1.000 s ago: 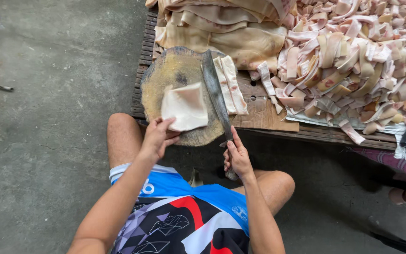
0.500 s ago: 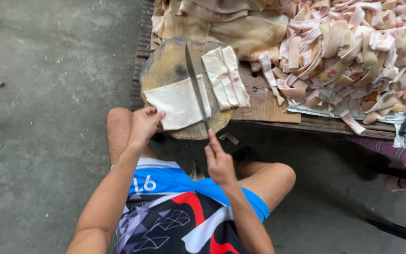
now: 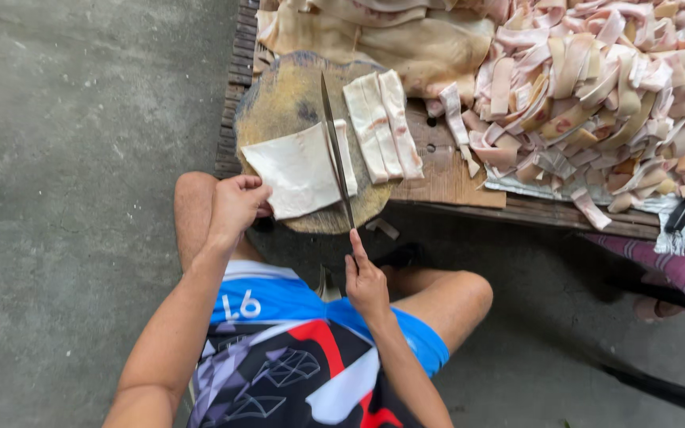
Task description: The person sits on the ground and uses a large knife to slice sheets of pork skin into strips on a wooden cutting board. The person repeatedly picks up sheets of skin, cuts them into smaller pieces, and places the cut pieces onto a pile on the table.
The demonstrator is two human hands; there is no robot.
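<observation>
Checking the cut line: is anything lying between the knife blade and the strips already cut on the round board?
Nothing visible. The knife, in the right hand, rests on the pale sheet; bare board separates it from the cut strips. The left hand holds the sheet's near edge.

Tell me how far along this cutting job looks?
Well under way. Done: a big heap of cut strips fills the bench on the right, and three fresh strips lie on the round chopping block. In hand: the left hand steadies a pale sheet while the right hand holds the long knife across it. Left: most of that sheet, plus uncut sheets piled behind the block.
</observation>
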